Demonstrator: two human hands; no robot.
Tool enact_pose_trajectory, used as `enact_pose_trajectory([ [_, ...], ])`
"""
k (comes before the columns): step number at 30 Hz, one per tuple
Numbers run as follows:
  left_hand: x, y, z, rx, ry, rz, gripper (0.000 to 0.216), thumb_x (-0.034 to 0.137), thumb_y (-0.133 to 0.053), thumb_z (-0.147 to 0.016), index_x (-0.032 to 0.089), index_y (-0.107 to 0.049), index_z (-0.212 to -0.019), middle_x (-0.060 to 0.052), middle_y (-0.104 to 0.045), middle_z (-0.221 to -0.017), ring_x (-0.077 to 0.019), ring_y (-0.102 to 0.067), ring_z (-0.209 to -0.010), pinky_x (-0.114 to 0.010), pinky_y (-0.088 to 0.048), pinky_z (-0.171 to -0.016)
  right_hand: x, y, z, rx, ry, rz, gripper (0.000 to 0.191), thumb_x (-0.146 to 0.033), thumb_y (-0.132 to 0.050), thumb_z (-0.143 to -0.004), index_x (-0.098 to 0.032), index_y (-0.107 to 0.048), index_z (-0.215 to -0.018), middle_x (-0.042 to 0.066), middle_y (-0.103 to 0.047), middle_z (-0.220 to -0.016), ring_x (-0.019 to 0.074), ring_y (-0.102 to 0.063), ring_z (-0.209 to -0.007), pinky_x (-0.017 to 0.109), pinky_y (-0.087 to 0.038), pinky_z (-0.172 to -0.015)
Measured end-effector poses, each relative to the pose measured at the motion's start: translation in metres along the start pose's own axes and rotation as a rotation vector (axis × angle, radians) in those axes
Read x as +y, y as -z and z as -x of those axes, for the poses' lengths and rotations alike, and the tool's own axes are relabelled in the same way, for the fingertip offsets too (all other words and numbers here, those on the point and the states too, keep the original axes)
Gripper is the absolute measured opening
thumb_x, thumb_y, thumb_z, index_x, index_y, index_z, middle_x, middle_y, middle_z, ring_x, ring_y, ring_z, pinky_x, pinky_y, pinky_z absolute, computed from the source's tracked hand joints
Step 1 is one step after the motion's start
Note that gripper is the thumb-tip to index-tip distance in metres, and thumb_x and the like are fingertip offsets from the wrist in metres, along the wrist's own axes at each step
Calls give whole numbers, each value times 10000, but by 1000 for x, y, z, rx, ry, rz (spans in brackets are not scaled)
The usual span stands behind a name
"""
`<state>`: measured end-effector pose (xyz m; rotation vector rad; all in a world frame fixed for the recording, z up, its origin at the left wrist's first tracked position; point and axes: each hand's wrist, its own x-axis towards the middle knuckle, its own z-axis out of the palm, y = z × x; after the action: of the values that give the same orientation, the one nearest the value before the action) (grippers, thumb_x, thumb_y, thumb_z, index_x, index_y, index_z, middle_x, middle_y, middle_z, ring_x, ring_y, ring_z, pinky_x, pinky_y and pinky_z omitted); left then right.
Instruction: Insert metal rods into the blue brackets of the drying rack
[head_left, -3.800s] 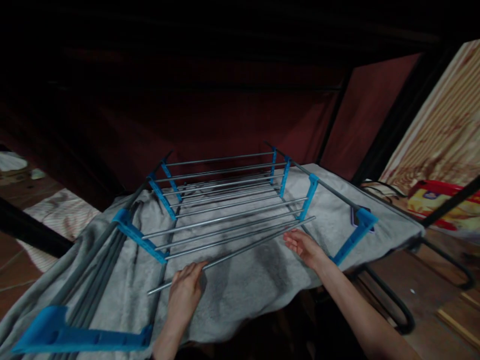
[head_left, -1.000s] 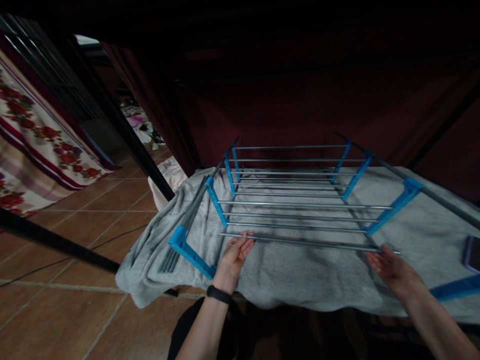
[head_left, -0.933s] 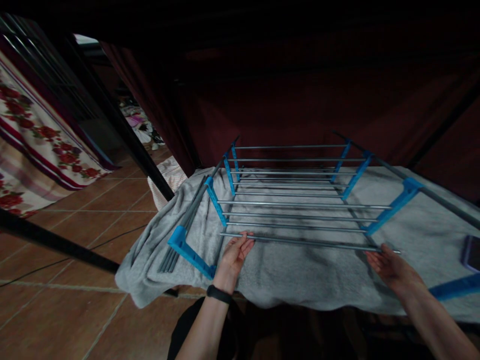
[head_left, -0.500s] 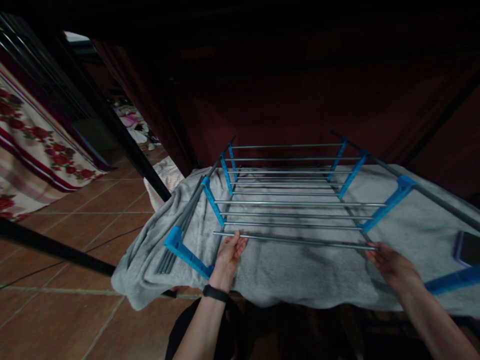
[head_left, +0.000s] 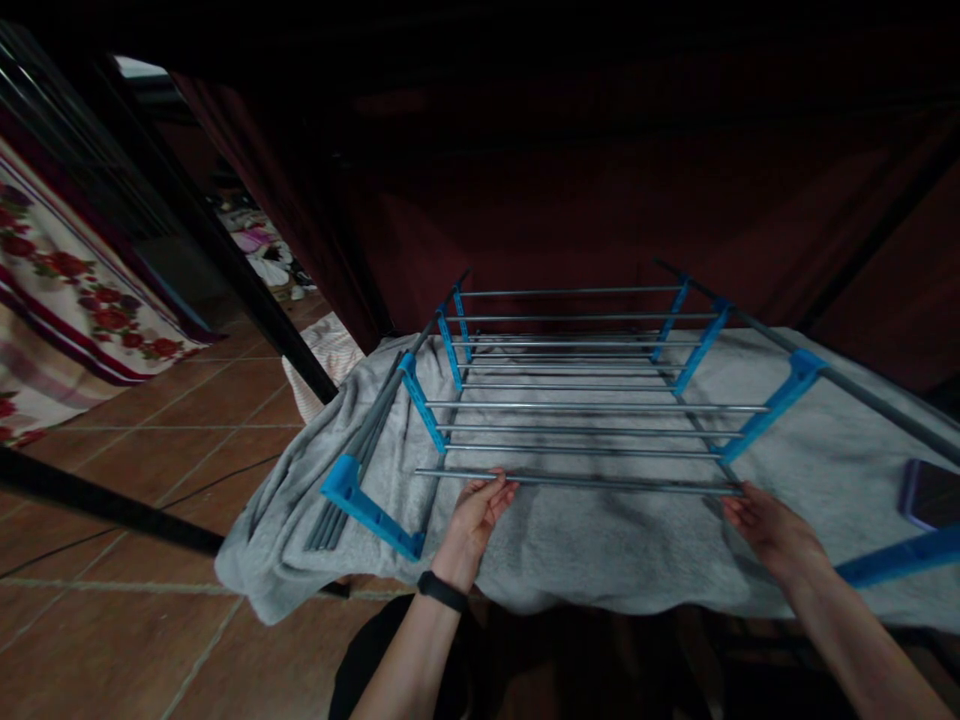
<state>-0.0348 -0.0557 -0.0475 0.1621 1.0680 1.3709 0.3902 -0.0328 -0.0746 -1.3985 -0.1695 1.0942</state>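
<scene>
Both hands hold one loose grey metal rod [head_left: 600,484] level above the bed blanket. My left hand [head_left: 480,508] pinches it left of its middle, the left end sticking out past the fingers. At its right end, my right hand [head_left: 761,520] grips it with closed fingers. Just beyond lies a partly assembled rack [head_left: 600,407] of grey rods joined by blue plastic brackets. The front left blue bracket [head_left: 375,512] stands left of my left hand. Near my right forearm is the front right blue bracket [head_left: 904,558].
A grey blanket [head_left: 585,560] covers the surface under the rack. Several spare rods [head_left: 330,520] lie at the left edge. A phone [head_left: 930,495] rests at the far right. Black metal posts [head_left: 247,280] and a floral cloth [head_left: 90,300] stand at left, over a tiled floor.
My left hand has slid along the rod to the right, towards its middle. The rod and my right hand have shifted slightly left in view, as has the whole scene.
</scene>
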Motion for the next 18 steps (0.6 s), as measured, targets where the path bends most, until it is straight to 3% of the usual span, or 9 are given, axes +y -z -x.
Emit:
enact_pose_trajectory([
  [4,-6,-3,-1,-20,29,-22,162,-40,-745,-819,117,-713,-836,-74,-760,-741,-183,-776,-700,-214,-606,-630,-1,-9,5,-16,-58,13,240,-43,-503,-919,-186,-661,-808,27,-675,-775,102,-684,-625,168,-610,-622],
  [9,-8,-7,-3,-7,25,-30,150,-39,-722,-840,111,-716,-835,-71,-751,-715,-181,-777,-703,-208,-597,-625,-2,-12,8,-78,-14,-13,284,25,-470,-880,-183,-659,-836,47,-715,-876,117,-732,-736,214,-641,-696],
  [18,-11,-14,4,-25,33,-33,155,-47,-722,-831,105,-735,-804,-69,-765,-739,-188,-781,-727,-230,-607,-662,5,-9,2,-73,-16,-22,187,-100,-595,-928,-201,-655,-782,1,-665,-705,100,-687,-625,190,-623,-622],
])
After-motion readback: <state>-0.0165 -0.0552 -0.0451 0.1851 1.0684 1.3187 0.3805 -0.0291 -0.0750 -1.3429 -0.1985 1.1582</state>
